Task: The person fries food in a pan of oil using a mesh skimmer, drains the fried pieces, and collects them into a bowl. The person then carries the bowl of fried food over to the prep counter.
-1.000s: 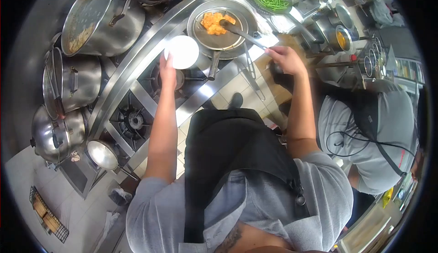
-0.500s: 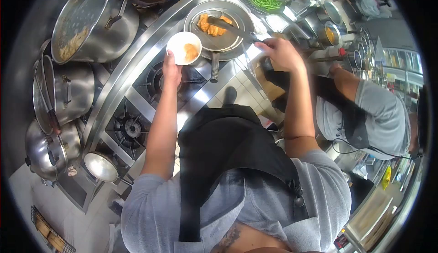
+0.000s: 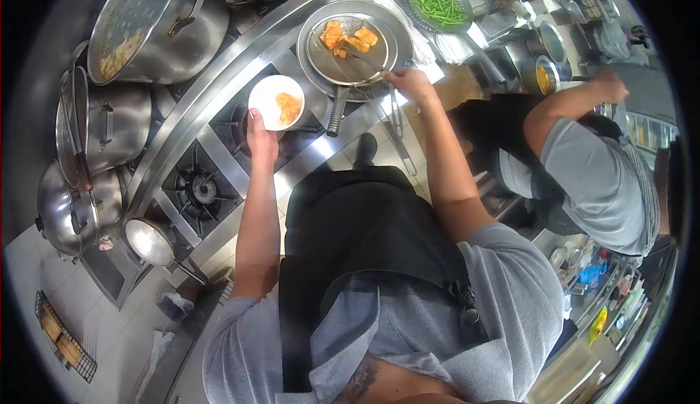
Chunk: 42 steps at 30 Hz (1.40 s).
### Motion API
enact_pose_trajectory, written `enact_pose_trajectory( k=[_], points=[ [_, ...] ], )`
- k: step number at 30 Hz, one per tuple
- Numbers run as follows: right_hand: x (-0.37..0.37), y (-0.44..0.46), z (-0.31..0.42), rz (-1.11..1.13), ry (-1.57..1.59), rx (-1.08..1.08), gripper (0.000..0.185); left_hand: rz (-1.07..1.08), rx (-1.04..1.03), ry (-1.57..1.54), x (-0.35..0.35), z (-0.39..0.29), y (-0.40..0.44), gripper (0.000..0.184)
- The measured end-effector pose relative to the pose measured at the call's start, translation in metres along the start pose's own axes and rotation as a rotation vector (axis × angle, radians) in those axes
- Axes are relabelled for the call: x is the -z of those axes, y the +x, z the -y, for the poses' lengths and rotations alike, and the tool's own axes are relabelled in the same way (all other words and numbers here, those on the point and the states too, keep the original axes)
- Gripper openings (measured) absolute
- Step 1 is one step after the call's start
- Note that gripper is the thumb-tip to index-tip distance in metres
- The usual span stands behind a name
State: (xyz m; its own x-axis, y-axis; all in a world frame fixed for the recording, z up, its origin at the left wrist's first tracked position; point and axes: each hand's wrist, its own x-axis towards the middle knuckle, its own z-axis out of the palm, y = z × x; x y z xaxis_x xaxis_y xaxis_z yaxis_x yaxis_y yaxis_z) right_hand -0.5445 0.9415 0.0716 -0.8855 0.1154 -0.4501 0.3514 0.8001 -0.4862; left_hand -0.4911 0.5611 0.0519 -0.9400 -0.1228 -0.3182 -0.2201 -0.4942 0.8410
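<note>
My left hand grips a white bowl from its near side, the bowl tilted so its inside shows, with orange-coated residue in it. My right hand is closed around a dark, thin utensil that looks like a spatula. Its far end reaches among orange-coated pieces of food in a round frying pan. The pan, its ridged handle pointing toward me, sits over a wider round pan. Beneath the bowl is a stove burner, partly hidden.
Green beans lie in a perforated strainer behind the pan. Large steel pots stand at the left; a small pan and a burner are nearer. A metal tool with a looped end hangs off the stove edge. A co-worker stands at right.
The food pieces have spread apart in the pan. My left hand and the bowl have moved left and nearer; my right hand has shifted left with the utensil. The co-worker's arm has risen.
</note>
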Motion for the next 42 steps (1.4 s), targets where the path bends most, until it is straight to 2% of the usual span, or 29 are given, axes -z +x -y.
enact_pose_trajectory(
  k=[2, 6, 8, 11, 14, 16, 19, 23, 25, 26, 28, 29, 31, 33, 34, 39, 42],
  points=[
    [0.008, -0.009, 0.001, -0.04, 0.064, 0.057, 0.054, -0.008, -0.038, -0.033, -0.008, 0.002, 0.001, 0.059],
    [0.053, -0.054, 0.009, -0.118, 0.061, 0.107, 0.051, -0.064, -0.023, -0.03, -0.02, 0.007, 0.014, 0.057],
    [0.093, -0.089, 0.035, -0.033, 0.139, 0.121, 0.047, 0.005, -0.049, 0.038, -0.02, 0.014, 0.031, 0.055],
    [0.117, -0.113, 0.051, 0.102, 0.147, 0.245, 0.044, 0.062, -0.077, 0.064, -0.034, 0.017, 0.048, 0.058],
    [0.104, -0.109, 0.062, 0.122, -0.031, 0.347, 0.044, 0.144, -0.071, 0.077, -0.051, 0.021, 0.055, 0.064],
    [0.1, -0.116, 0.084, 0.117, -0.014, 0.401, 0.043, 0.215, -0.066, -0.007, -0.063, 0.025, 0.053, 0.067],
    [0.085, -0.106, 0.077, 0.147, -0.101, 0.373, 0.044, 0.259, -0.127, 0.062, -0.064, 0.04, 0.056, 0.071],
    [0.118, -0.133, 0.095, 0.055, -0.209, 0.322, 0.047, 0.264, -0.118, 0.075, -0.056, 0.048, 0.054, 0.071],
    [0.142, -0.148, 0.095, 0.03, -0.158, 0.277, 0.047, 0.175, 0.004, -0.097, -0.051, 0.045, 0.046, 0.07],
    [0.154, -0.152, 0.097, 0.058, -0.101, 0.206, 0.047, 0.238, 0.034, -0.262, -0.048, 0.039, 0.045, 0.067],
    [0.151, -0.138, 0.078, -0.058, -0.083, 0.19, 0.047, 0.217, 0.011, -0.155, -0.043, 0.041, 0.042, 0.066],
    [0.145, -0.121, 0.064, -0.079, -0.1, 0.151, 0.049, 0.21, 0.011, -0.16, -0.042, 0.041, 0.042, 0.066],
    [0.122, -0.078, 0.032, -0.06, -0.153, 0.088, 0.051, 0.159, -0.04, -0.085, -0.041, 0.035, 0.043, 0.079],
    [0.096, -0.043, 0.004, -0.046, -0.205, 0.031, 0.053, 0.136, -0.061, -0.098, -0.043, 0.028, 0.041, 0.074],
    [0.082, -0.027, -0.009, -0.023, -0.152, -0.01, 0.055, 0.115, -0.08, -0.108, -0.043, 0.026, 0.04, 0.07],
    [0.043, 0.002, -0.024, 0.073, 0.0, -0.108, 0.059, 0.095, -0.121, -0.103, -0.04, 0.023, 0.027, 0.073],
    [0.017, 0.017, -0.039, 0.031, 0.141, -0.114, 0.061, 0.146, -0.173, -0.012, -0.034, 0.026, 0.029, 0.075]
  ],
)
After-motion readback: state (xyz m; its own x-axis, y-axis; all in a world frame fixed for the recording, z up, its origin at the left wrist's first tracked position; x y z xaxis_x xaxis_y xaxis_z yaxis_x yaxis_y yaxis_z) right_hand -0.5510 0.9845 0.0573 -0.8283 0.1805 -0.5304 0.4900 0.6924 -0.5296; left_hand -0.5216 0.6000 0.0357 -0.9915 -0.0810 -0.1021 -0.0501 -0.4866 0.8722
